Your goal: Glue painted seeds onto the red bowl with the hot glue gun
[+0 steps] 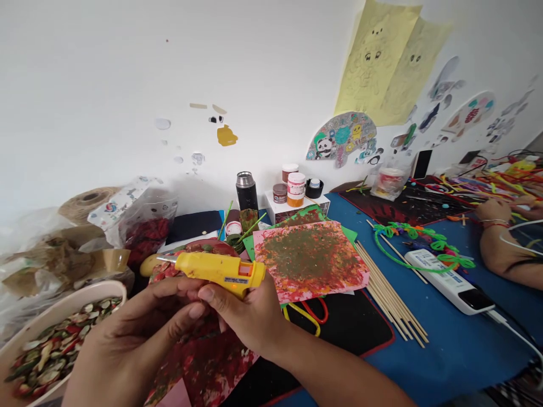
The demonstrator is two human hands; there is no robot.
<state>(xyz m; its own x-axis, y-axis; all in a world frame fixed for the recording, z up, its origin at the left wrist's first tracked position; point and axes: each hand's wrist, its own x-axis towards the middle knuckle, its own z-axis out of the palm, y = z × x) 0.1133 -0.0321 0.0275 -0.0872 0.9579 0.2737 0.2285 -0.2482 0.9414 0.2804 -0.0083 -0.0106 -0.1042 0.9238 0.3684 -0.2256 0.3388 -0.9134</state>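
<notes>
My right hand (250, 316) is closed round the handle of a yellow glue gun (216, 269), whose nozzle points left over a red and green painted piece (199, 249). My left hand (136, 333) lies just left of it, fingers curled and pinched toward the right thumb below the gun; what they hold is hidden. Under both hands lies a dark red painted sheet (207, 367).
A white bowl (63, 308) of coloured seeds sits at the left. A painted pink sheet (311, 260), wooden sticks (392, 294), scissors (309, 314), a power strip (449, 280), a black flask (246, 191) and paint jars (296, 189) lie beyond. Another person's arm (504, 249) rests at the right.
</notes>
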